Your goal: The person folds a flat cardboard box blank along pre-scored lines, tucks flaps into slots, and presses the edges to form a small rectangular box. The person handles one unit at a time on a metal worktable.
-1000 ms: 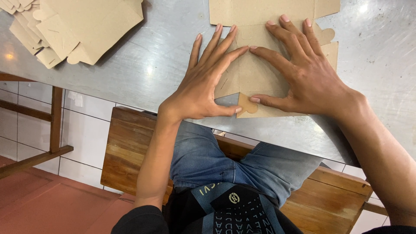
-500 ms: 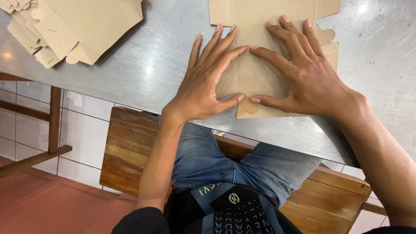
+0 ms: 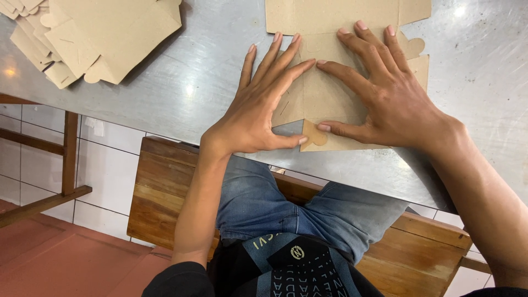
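Left hand (image 3: 254,113) and right hand (image 3: 393,102) pressed flat on brown cardboard blank (image 3: 330,22), fingers (image 3: 286,69) spread, grasping nothing. Blank flat on steel bench (image 3: 209,77), near edge. Stack of blanks (image 3: 93,33) far left.

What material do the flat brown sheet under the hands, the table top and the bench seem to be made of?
Flat sheet: most likely thin cardboard; matte tan, with cut tabs and fold lines. The left hand and right hand press it flat.
Table top: apparently metal, perhaps steel; grey, with fine scratches and bright light reflections.
Bench: wood; brown planks with visible grain, slightly glossy.
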